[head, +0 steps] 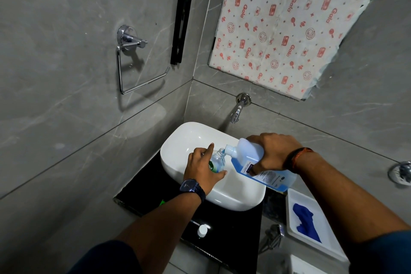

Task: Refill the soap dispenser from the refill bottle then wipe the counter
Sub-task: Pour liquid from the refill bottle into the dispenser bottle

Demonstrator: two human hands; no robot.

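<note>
Over the white basin (189, 133), my left hand (201, 168) grips a small clear soap dispenser (216, 161) with a green label; its neck is open. My right hand (270, 151) holds a large translucent refill bottle (249, 153) of blue liquid, tilted so its spout meets the dispenser's mouth. A thin blue stream shows at the spout. A white cap (202, 230) lies on the black counter (233, 227) in front of the basin. A blue cloth (305, 220) lies in a white tray (329, 249) to the right.
A chrome tap (236, 111) juts from the grey tiled wall above the basin. A chrome towel ring (133, 69) and a black bracket (180, 33) hang on the left wall. A patterned sheet (287, 24) covers the area above the tap. Another chrome fitting (401, 172) is at far right.
</note>
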